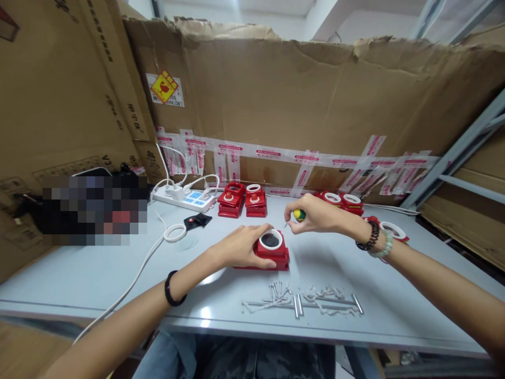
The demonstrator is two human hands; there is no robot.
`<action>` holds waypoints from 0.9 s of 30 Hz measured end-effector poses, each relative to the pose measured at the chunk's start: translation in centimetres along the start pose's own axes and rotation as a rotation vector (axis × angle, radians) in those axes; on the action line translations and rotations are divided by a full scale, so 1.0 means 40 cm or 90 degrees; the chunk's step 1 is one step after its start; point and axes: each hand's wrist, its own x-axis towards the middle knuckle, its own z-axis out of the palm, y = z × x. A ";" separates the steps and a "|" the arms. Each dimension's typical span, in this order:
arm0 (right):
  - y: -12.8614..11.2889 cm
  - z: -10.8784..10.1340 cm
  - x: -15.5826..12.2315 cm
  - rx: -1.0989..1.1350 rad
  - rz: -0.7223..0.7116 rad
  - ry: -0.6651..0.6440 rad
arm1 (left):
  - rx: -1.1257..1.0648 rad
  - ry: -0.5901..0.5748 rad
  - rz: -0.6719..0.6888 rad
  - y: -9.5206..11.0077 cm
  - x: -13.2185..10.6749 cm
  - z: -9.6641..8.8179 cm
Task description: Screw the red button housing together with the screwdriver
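Observation:
My left hand (239, 246) rests on a red box-shaped device (276, 252) with a white ring and dark centre on top, holding it down on the grey table (118, 273). My right hand (315, 215) hovers just above and to the right of it, gripping a small screwdriver with a yellow-green handle (299, 215), tip pointing down-left toward the device. Several loose screws and metal pins (303, 301) lie near the table's front edge.
Two stacks of red devices (242, 200) stand at the back centre, more (341, 200) at back right. A white power strip (185, 198) with cables sits back left, a white ring (174, 232) beside it. Cardboard walls enclose the table; a metal shelf frame (457, 158) rises at right.

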 end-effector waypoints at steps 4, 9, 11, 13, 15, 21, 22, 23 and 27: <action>-0.058 0.035 -0.065 0.125 0.060 -0.099 | 0.013 -0.002 -0.005 -0.001 -0.001 0.002; -0.125 0.153 -0.136 0.145 0.116 -0.132 | 0.007 0.004 -0.001 -0.001 -0.003 0.004; -0.133 0.176 -0.145 0.130 0.123 -0.134 | 0.007 0.007 0.000 0.000 -0.003 0.003; -0.133 0.175 -0.144 0.105 0.138 -0.107 | 0.009 0.009 0.001 0.000 -0.003 0.003; -0.130 0.151 -0.138 0.120 0.149 -0.062 | 0.009 0.005 0.000 0.000 -0.002 0.005; -0.137 0.017 -0.107 0.386 0.139 0.316 | -0.009 -0.013 0.011 0.005 -0.007 -0.006; -0.139 0.000 -0.102 0.446 0.139 0.380 | -0.021 -0.021 0.020 0.004 -0.012 -0.014; -0.140 -0.013 -0.096 0.504 0.132 0.429 | -0.036 -0.030 0.032 0.003 -0.019 -0.023; -0.134 -0.026 -0.081 0.644 0.082 0.514 | -0.081 -0.065 0.087 -0.009 -0.045 -0.058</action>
